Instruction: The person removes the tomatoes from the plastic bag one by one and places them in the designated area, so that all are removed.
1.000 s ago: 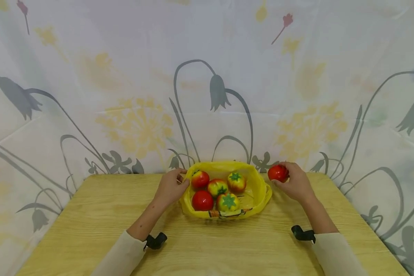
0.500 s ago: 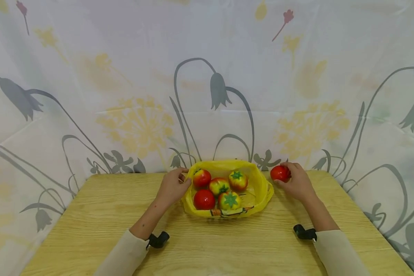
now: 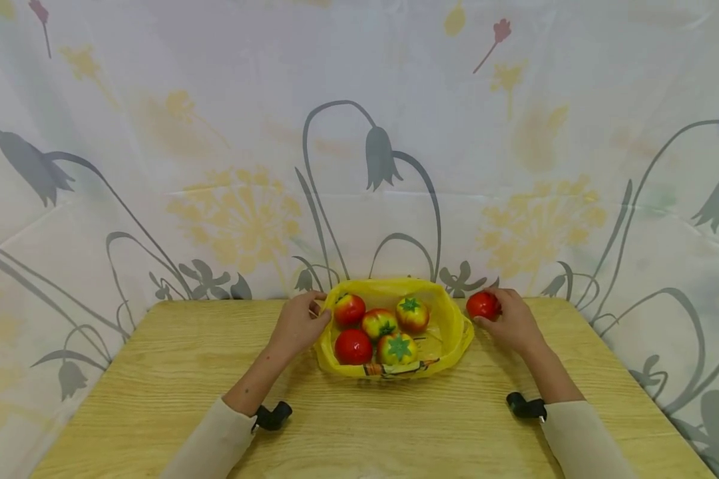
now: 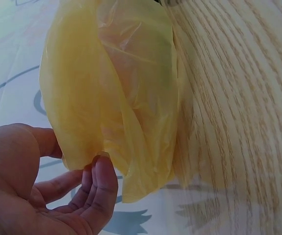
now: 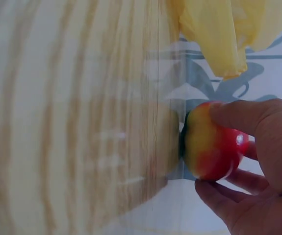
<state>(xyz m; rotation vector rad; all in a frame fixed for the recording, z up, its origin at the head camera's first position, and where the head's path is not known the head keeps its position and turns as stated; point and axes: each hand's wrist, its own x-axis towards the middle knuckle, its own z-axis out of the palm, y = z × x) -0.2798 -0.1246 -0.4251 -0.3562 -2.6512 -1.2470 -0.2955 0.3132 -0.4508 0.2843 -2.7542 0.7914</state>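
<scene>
A yellow plastic bag (image 3: 455, 332) stands with its mouth spread wide on the table. Inside it lie several red and yellow-green toy tomatoes (image 3: 353, 346), some with green star-shaped leaf tops. My left hand (image 3: 296, 326) is at the bag's left side; in the left wrist view its thumb and fingers pinch the bag's edge (image 4: 82, 98). To the right of the bag, my right hand (image 3: 514, 320) grips another tomato (image 5: 212, 142) between thumb and fingers. In the right wrist view that tomato's green leaf side faces the tabletop, right at its surface.
The wooden table (image 3: 359, 426) ends at the back against a hanging cloth (image 3: 359, 219) printed with flowers. A bag handle (image 5: 214, 44) sticks out toward my right hand. Black wrist devices (image 3: 273, 416) sit at both cuffs.
My right hand has come down slightly with the tomato, beside the bag. My left hand keeps its pinch on the bag's edge, and the tomatoes inside have not moved.
</scene>
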